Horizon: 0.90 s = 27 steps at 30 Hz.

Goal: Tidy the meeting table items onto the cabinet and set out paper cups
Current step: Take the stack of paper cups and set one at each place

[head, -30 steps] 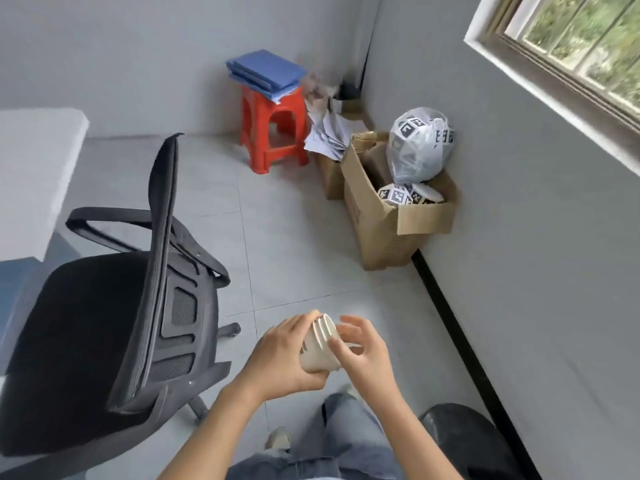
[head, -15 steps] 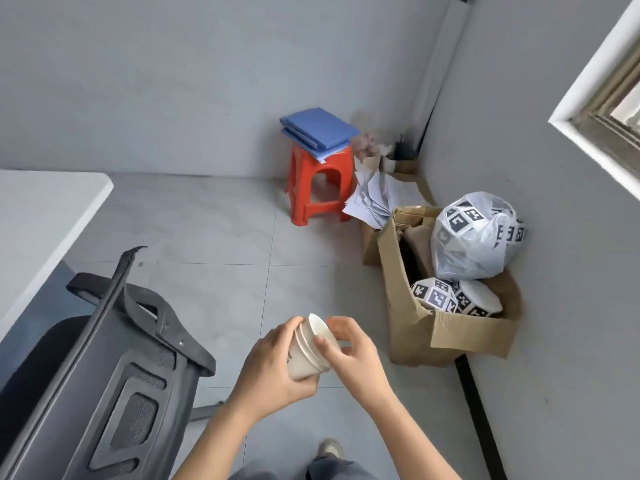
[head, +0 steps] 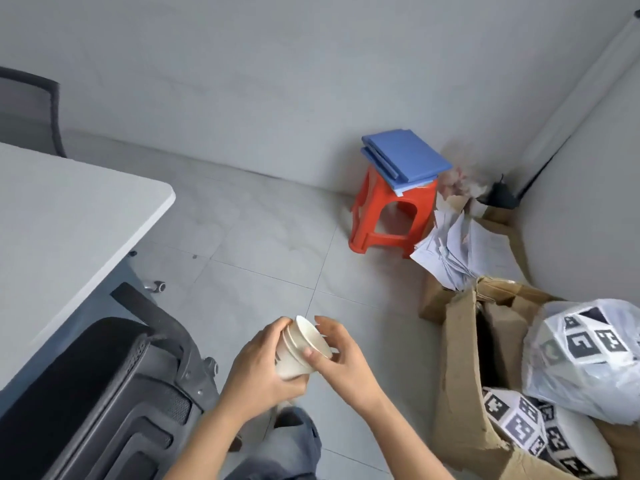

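Stack of white paper cups (head: 294, 355): nested, tilted with mouths facing up and right, held in the air over the grey tiled floor (head: 263, 258), just right of the near corner of the pale grey surface (head: 52, 220). Left hand (head: 258, 374): fingers curled round the lower walls of the stack, gripping it. Right hand (head: 344, 358): thumb pressed on the outer wall of the uppermost cup (head: 313, 336), fingers curled behind its rim, pinching it. That cup sits partly raised out of the rest. Black mesh office chair (head: 90, 393) just left of the hands, tucked against the near edge of the surface. Second dark chair back (head: 27, 105) beyond the far edge of the surface. Red plastic stool (head: 389, 220) stands on the floor against the far wall, carrying a pile of blue flat folders (head: 405, 157). Loose white paper sheets (head: 457, 251) spill beside the stool, over a small carton. Open brown cardboard box (head: 457, 375) at right on the floor; in it a translucent white plastic bag (head: 581, 358) holding black-and-white square-patterned pieces.
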Available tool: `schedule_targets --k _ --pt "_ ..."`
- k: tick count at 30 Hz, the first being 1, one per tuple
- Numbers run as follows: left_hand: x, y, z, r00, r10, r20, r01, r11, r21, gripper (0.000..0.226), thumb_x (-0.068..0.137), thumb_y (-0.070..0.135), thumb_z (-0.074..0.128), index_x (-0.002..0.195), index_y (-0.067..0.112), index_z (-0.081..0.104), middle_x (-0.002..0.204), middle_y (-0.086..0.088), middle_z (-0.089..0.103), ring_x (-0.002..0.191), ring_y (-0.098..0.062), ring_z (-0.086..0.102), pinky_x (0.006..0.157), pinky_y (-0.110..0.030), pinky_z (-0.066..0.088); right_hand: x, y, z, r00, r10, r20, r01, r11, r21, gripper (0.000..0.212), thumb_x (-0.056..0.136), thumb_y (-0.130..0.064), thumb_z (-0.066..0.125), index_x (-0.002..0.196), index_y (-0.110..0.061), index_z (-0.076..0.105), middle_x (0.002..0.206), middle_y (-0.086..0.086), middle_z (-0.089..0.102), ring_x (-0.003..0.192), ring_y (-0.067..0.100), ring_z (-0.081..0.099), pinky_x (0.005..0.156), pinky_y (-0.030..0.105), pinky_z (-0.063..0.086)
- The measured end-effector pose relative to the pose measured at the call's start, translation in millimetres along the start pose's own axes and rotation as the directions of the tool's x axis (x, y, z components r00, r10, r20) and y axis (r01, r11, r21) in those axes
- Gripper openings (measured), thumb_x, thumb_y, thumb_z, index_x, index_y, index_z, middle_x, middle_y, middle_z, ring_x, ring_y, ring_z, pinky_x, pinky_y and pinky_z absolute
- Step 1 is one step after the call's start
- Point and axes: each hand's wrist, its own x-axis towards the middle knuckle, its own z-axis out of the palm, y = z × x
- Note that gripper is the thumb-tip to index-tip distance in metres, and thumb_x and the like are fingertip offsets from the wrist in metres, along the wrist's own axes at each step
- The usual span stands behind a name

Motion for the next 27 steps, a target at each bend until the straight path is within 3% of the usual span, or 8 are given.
schedule_targets --k 3,7,12,15,17,22,27 --pt "57 -2 -23 0.998 0.025 -0.057 -0.026 0.999 -0.021 0.079 0.05 0.052 0.051 0.123 0.024 0.04 0.104 0.02 0.053 0.094 -0.01 0.054 0.078 -0.023 0.046 50 -22 -6 1.0 -0.012 0.006 0.012 1.0 0.025 0.049 0.069 -0.048 0.064 0.112 -0.029 0.05 0.106 -0.011 0.058 0.09 -0.008 0.055 0.077 0.009 0.044" --pt "116 -11 -48 0.988 0.037 -0.147 -0.047 0.997 -0.067 0.075 0.053 0.051 0.054 0.122 0.023 0.043 0.107 0.015 0.057 0.091 -0.007 0.054 0.075 -0.022 0.047 114 -46 -4 1.0 -0.006 -0.023 0.01 0.986 0.164 0.065 0.056 -0.051 0.065 0.112 -0.023 0.052 0.105 -0.008 0.061 0.103 0.009 0.057 0.093 0.031 0.045" --pt "139 -44 -65 0.98 -0.06 -0.188 0.046 0.996 -0.079 0.071 0.055 0.05 0.056 0.121 0.035 0.032 0.108 0.009 0.06 0.09 -0.014 0.057 0.077 -0.031 0.05 168 -57 16 0.995 0.034 0.089 -0.047 0.988 0.145 0.063 0.054 -0.045 0.068 0.114 -0.028 0.052 0.11 -0.006 0.062 0.109 0.014 0.056 0.101 0.038 0.043" --pt "149 -63 -77 0.947 -0.165 -0.276 0.142 0.985 -0.101 0.078 0.055 0.052 0.053 0.127 0.028 0.036 0.113 0.007 0.059 0.095 -0.016 0.057 0.081 -0.032 0.05 207 -66 34 0.977 0.055 0.208 -0.082 0.989 0.123 0.059 0.053 -0.042 0.068 0.109 -0.033 0.053 0.11 0.0 0.062 0.106 0.017 0.057 0.099 0.038 0.044" --pt "153 -75 -86 0.91 -0.258 -0.325 0.222 0.964 -0.144 0.084 0.054 0.054 0.051 0.131 0.023 0.037 0.116 0.009 0.056 0.098 -0.014 0.056 0.085 -0.032 0.049 234 -72 51 0.949 0.06 0.309 -0.094 0.991 0.097 0.062 0.052 -0.041 0.07 0.11 -0.031 0.053 0.103 0.001 0.063 0.098 0.017 0.059 0.094 0.038 0.046" --pt "172 -105 -109 0.736 -0.541 -0.408 0.43 0.838 -0.335 0.075 0.061 0.042 0.062 0.129 0.038 0.029 0.112 0.016 0.05 0.1 -0.008 0.052 0.087 -0.034 0.05 306 -89 95 0.822 0.078 0.564 -0.07 0.997 -0.036 0.061 0.052 -0.042 0.069 0.11 -0.033 0.052 0.105 0.002 0.062 0.098 0.017 0.058 0.092 0.035 0.048" --pt "211 -116 -132 0.55 -0.653 -0.521 0.485 0.757 -0.438 0.081 0.061 0.038 0.061 0.134 0.037 0.026 0.119 0.016 0.045 0.106 -0.008 0.049 0.089 -0.032 0.048 377 -122 124 0.692 0.056 0.719 0.032 0.994 -0.108 0.041 0.065 -0.032 0.063 0.104 -0.036 0.051 0.11 0.002 0.061 0.099 0.015 0.058 0.09 0.032 0.049"
